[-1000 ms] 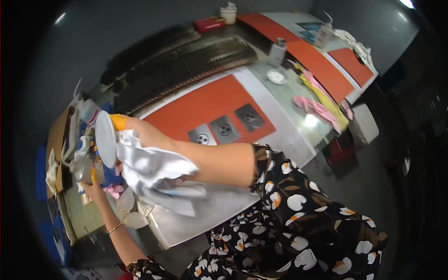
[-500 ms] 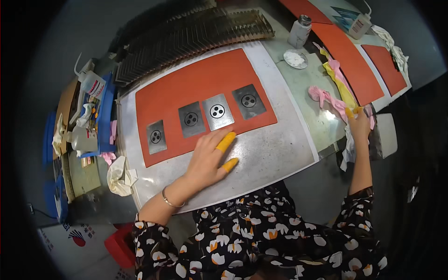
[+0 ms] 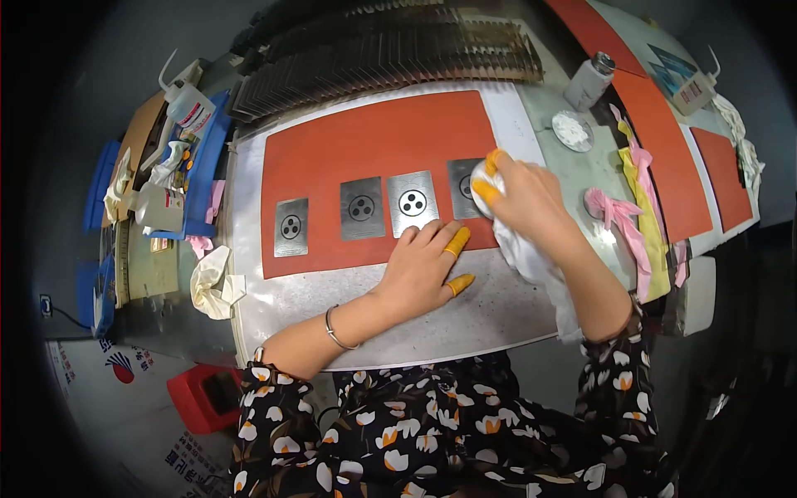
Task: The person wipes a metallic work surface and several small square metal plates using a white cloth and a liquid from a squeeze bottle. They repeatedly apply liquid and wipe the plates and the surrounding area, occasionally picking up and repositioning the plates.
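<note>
In the head view, taking the red mat [image 3: 365, 137] as the dial with twelve away from the person, four metal plates, each bearing a round mark of dark dots, lie in a row across its nearer half. The left hand [image 3: 419, 270] comes in from seven o'clock and sits at about five, palm down and gripping nothing, thumb and fingers spread; its fingertips are at the near edge of the third plate [image 3: 407, 184] from the left, though whether they press on it I cannot tell. The right hand [image 3: 531, 195] is at three o'clock, closed around a bunched white cloth [image 3: 531, 257], whose loose end trails toward four; hand and cloth hide part of the rightmost plate [image 3: 462, 178], and contact between cloth and plate cannot be made out. Yellow covers sit on some fingers of both hands. The other two plates, the leftmost [image 3: 290, 241] at eight o'clock and the second [image 3: 361, 224] near six, are uncovered. Around the mat stand a dark slotted rack [image 3: 382, 62] at twelve, a silver-capped bottle [image 3: 589, 85] at two, a dish of white material [image 3: 573, 130] between two and three, a knotted pink cloth [image 3: 618, 212] past three, a crumpled cream cloth [image 3: 212, 282] at eight and a blue tray [image 3: 214, 145] at nine.
</note>
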The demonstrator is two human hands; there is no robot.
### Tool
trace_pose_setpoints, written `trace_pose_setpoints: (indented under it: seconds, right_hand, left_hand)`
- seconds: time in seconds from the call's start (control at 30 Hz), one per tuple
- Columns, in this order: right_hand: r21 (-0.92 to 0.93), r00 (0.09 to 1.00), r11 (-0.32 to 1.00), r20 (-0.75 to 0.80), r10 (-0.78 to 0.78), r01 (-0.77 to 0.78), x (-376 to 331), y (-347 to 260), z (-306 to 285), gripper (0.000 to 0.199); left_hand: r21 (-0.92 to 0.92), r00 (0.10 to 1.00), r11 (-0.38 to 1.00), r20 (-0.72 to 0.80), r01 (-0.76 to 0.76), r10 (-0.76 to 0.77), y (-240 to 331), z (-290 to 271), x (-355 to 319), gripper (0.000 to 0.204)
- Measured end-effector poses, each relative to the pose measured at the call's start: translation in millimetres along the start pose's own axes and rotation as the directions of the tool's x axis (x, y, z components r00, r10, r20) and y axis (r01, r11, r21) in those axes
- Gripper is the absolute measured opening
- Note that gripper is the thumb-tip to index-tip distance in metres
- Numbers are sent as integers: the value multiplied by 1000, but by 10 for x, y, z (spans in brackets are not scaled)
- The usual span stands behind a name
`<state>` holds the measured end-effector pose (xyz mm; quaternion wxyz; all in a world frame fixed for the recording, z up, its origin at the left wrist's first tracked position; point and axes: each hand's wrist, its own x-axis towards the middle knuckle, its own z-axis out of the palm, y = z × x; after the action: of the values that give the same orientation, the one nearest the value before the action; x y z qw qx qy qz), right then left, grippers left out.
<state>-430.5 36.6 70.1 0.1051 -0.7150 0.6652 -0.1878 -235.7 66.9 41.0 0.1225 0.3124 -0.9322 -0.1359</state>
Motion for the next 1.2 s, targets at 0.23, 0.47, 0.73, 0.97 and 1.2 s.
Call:
trace_pose_setpoints:
  seconds: [0.23,0.47,0.73,0.97,1.2]
  right_hand:
    - [-36,990,998,126,58,-53,270,-47,395,28]
    - [-29,970,985,181,-159,167,-150,-638,175,26]
    - [-82,869,985,486,-93,151,-98,-1034,617,32]
    - [-38,979,994,180,-93,101,737,-1346,864,29]
    - [30,789,922,508,-346,385,53,-1911,857,33]
  left_hand:
    - [-64,995,993,-38,-98,95,-133,70,-126,54]
    - [-33,992,994,-66,109,-111,-478,-312,-841,52]
    - [8,996,998,-66,55,-55,-713,-347,-1064,53]
    - [-9,989,996,-112,94,-94,-834,-511,-1344,53]
    - [52,916,951,-289,305,-278,-1242,-705,-2052,49]
